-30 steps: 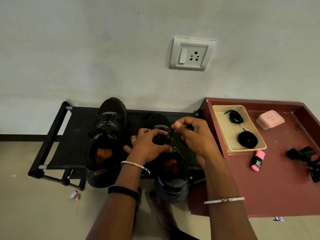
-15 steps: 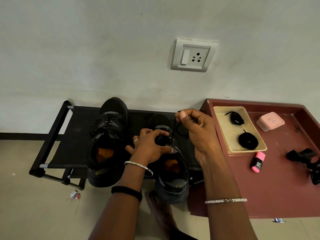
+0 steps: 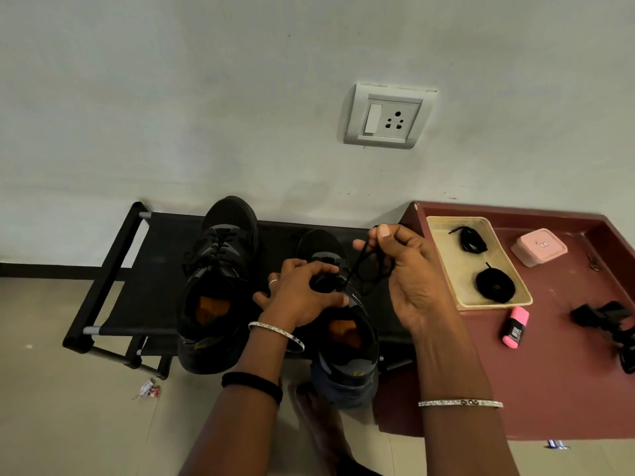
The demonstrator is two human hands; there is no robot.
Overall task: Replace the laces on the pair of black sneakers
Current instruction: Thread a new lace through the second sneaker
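Over the last second the right hand [image 3: 409,269] had climbed toward 12 o'clock, thumb and forefinger pinching the old lace [image 3: 357,262] and dragging a longer run of it out of the right sneaker [image 3: 347,379] — so I'd say the unlacing was moving along, but wasn't done. The left hand [image 3: 302,293] was curled over the eyelet area, gripping the shoe to steady it. That sneaker sat on the black rack [image 3: 113,269], long axis 6 to 12, toe at 12 toward the wall, heel hanging off the near edge. The left sneaker [image 3: 220,269], at its 9 o'clock, was fully laced — same heading.
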